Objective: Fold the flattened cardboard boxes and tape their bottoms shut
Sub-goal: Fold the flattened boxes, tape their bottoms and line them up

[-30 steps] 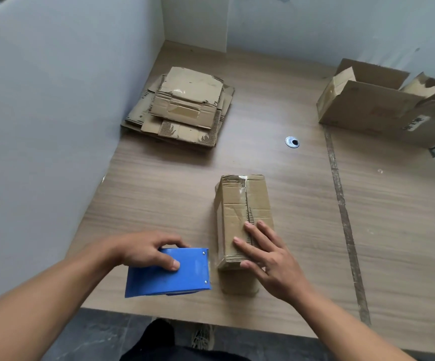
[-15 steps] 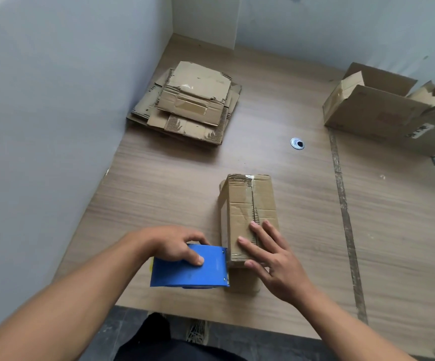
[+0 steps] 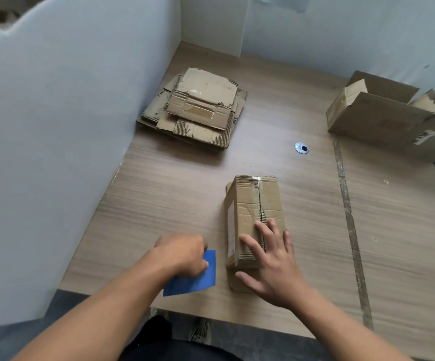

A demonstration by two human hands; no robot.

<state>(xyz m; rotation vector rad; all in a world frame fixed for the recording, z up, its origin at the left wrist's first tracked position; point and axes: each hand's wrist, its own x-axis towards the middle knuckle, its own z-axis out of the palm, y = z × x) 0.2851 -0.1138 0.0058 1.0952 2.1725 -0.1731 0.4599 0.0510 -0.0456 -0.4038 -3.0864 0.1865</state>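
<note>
A small folded cardboard box [image 3: 253, 204] stands on the wooden table [image 3: 174, 194] with its seamed flaps facing up. My right hand [image 3: 269, 261] lies flat on the box's near end, fingers spread across the seam. My left hand [image 3: 184, 254] grips a blue tape dispenser [image 3: 198, 278] just left of the box, near the table's front edge. A stack of flattened cardboard boxes [image 3: 198, 110] lies at the far left by the wall.
A white partition wall [image 3: 55, 152] runs along the table's left side. Open cardboard boxes [image 3: 383, 113] sit at the far right. A round metal grommet [image 3: 301, 148] is set in the tabletop, and a strip of tape residue [image 3: 346, 209] runs front to back.
My left hand has carried the blue dispenser rightward toward the box and turned it, so less of its blue face shows. The right hand stays on the box.
</note>
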